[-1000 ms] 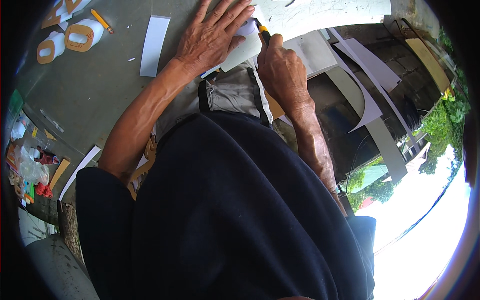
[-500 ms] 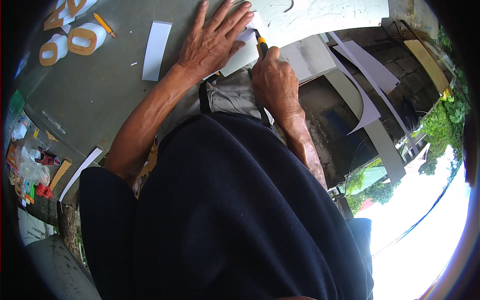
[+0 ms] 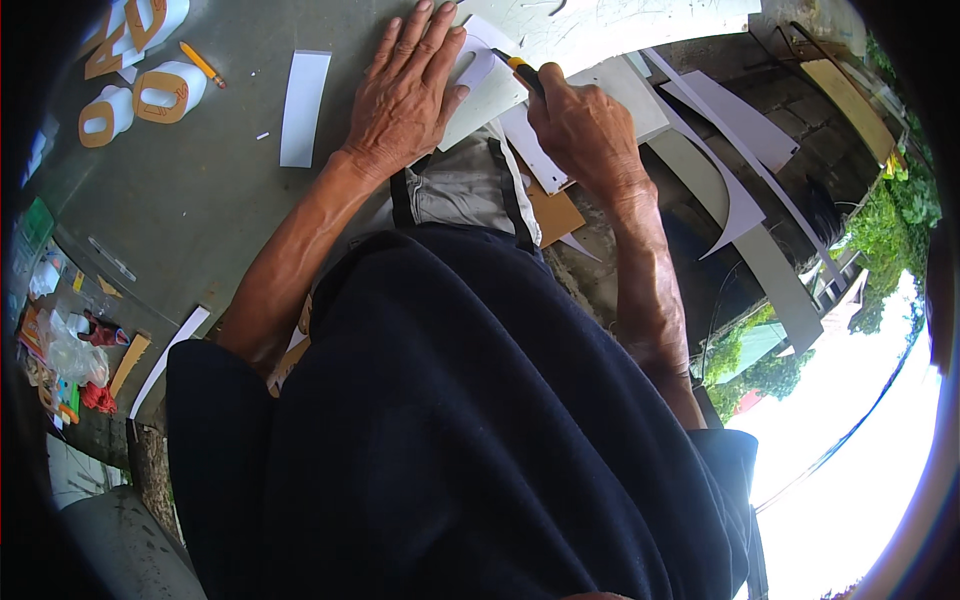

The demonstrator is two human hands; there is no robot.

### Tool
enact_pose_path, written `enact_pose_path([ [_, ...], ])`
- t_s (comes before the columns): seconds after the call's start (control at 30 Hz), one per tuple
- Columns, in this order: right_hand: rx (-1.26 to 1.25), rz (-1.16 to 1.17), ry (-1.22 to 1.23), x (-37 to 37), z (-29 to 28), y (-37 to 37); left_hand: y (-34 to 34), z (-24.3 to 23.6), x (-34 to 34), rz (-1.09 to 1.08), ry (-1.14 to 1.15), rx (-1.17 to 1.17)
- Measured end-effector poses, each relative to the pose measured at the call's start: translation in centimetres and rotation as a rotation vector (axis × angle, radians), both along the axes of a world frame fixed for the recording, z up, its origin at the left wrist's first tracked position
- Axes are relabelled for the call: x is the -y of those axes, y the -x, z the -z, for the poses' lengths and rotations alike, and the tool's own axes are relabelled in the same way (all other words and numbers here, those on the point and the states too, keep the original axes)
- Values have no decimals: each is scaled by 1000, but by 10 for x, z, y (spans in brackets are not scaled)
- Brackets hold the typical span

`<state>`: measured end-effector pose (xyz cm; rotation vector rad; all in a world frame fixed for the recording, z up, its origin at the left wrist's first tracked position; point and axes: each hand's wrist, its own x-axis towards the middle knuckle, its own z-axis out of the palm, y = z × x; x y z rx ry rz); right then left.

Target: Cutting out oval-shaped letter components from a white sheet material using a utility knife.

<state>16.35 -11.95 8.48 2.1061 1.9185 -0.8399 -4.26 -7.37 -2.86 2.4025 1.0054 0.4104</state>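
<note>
My right hand (image 3: 590, 130) grips a yellow-and-black utility knife (image 3: 524, 72), its blade pointing left. The blade tip lies at the edge of a white piece (image 3: 482, 38) with a curved outline on it; whether it touches cannot be told. My left hand (image 3: 405, 105) lies flat beside that outline, fingers stretched out and holding nothing. Beneath the piece is a pale, scratched board (image 3: 620, 28), reaching over my lap.
On the grey table (image 3: 230, 200) lie a white strip (image 3: 305, 108), a yellow pencil (image 3: 203, 65) and several block letters with brown faces (image 3: 165, 92). Mixed clutter (image 3: 75, 345) sits at the left edge. Offcut sheets (image 3: 730, 115) stand at the right, beside a dark block wall.
My right hand has moved right, and the knife has turned from upright to slanting left. My left hand has shifted slightly left with the view. More of the curved outline shows.
</note>
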Motion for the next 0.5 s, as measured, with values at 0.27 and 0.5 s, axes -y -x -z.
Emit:
enact_pose_path([
  [0.27,-15,-26,14,2,3,1,0,-21,-35,326,35,-109],
  [0.5,-7,70,28,14,14,14,-1,-28,-41,354,101,-121],
])
